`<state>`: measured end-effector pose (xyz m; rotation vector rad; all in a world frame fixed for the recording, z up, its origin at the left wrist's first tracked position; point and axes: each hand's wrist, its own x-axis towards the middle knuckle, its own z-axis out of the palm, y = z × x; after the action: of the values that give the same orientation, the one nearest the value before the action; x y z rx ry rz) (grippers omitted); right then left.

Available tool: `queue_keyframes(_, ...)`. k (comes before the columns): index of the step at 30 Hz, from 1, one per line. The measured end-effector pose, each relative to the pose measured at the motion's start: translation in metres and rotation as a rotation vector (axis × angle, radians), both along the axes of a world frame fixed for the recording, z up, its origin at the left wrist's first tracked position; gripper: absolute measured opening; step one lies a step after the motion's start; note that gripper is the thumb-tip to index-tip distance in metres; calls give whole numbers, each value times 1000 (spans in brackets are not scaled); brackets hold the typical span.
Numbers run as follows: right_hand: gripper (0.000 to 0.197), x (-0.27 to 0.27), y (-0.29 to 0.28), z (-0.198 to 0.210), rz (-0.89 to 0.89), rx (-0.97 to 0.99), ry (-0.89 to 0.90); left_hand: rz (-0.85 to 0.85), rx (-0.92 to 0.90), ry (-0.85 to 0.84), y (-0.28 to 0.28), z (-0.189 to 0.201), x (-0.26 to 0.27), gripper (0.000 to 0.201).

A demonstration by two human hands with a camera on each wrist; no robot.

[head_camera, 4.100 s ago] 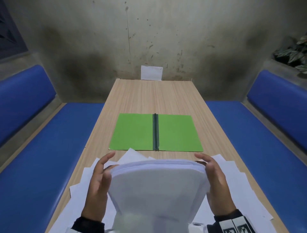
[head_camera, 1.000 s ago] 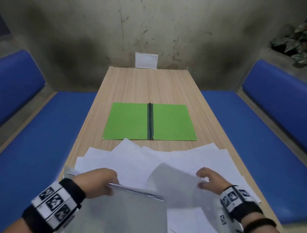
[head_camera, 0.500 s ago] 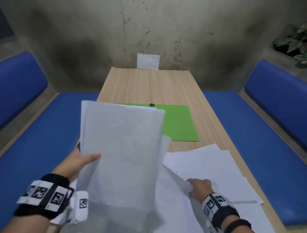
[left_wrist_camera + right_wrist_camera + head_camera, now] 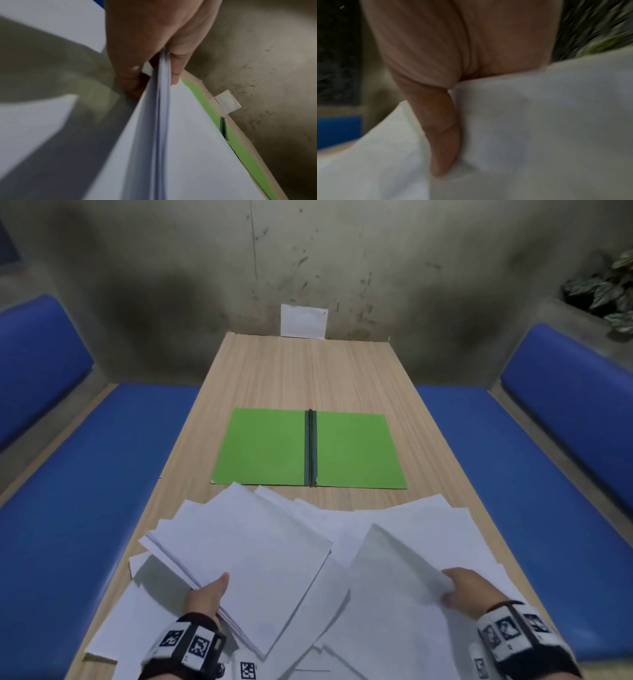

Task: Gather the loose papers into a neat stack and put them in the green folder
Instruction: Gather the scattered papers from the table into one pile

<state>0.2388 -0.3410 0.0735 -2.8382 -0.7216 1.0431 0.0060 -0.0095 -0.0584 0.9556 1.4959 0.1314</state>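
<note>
The green folder (image 4: 308, 450) lies open and flat in the middle of the wooden table (image 4: 308, 371). Loose white papers (image 4: 428, 522) are spread across the near end. My left hand (image 4: 207, 594) grips a gathered stack of papers (image 4: 246, 559) by its near edge, thumb on top, just above the spread sheets; the left wrist view shows the stack (image 4: 163, 121) pinched edge-on between thumb and fingers (image 4: 128, 73). My right hand (image 4: 459, 587) pinches a single sheet (image 4: 394, 570) and lifts its edge; the right wrist view shows the thumb (image 4: 443, 135) pressed on that sheet (image 4: 539, 121).
Blue benches (image 4: 85, 474) (image 4: 513, 457) run along both sides of the table. A small white card (image 4: 303, 321) leans on the stained wall at the far end. A plant (image 4: 606, 289) sits at the top right. Bare wood lies beyond the folder.
The left hand has lowered the raised stack back down over the spread papers, uncovering the folder. The right hand has lifted a loose sheet higher off the table.
</note>
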Motion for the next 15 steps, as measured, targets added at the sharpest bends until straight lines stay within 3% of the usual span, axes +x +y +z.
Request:
queue_keyframes(2,21,14,-22,15,-144,99,-34,6,2,62,-4,9,4,61)
queue_keyframes(7,30,38,-60,34,-776,557,-180,15,-30,77,-2,17,10,71)
queue_keyframes(9,31,35,-63,23,-1016,674,-68,24,-31,70,-1,16,11,72)
queue_keyframes(12,50,39,-63,-37,-1254,625,188,18,-41,46,-2,14,12,68)
queue_keyframes(15,24,15,-38,-64,-1346,608,355,16,-83,-6,-5,16,10,59)
